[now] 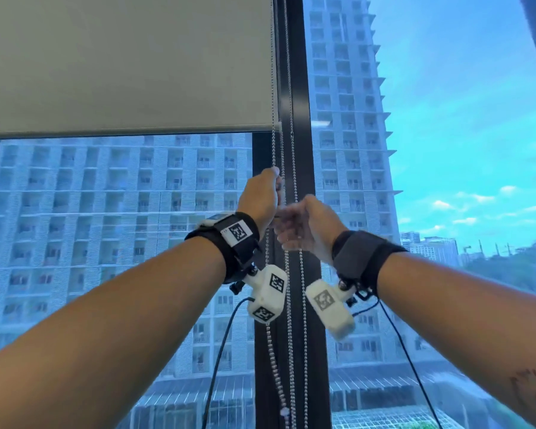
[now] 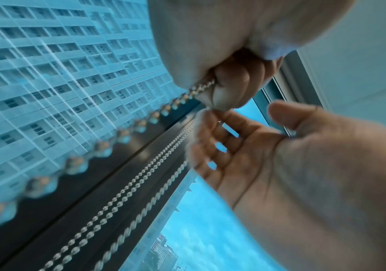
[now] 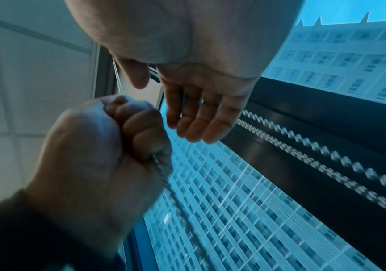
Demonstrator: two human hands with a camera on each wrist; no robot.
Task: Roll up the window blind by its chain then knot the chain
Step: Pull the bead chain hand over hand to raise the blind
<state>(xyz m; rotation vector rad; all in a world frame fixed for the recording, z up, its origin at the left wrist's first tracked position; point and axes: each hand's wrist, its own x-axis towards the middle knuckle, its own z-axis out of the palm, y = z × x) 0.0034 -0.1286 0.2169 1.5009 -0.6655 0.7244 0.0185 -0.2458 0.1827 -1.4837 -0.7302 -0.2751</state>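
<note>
A person's left hand (image 1: pixel 259 193) fists a silver beaded metal blind chain (image 1: pixel 273 88) beside the dark window mullion (image 1: pixel 300 88), the grey fabric roller blind (image 1: pixel 127 63) partly raised. The right hand (image 1: pixel 307 222), fingers loosely spread and empty, waits just below. Steady hand-over-hand pulls on that same strand should serve best.

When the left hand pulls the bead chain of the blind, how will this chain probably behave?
The bead chain is probably floppy: below the left hand its strands hang loose and sway, blurred. Under the fist's pull it likely goes taut and straight, as above the hand. Its small round beads may slip through loose fingers.
</note>
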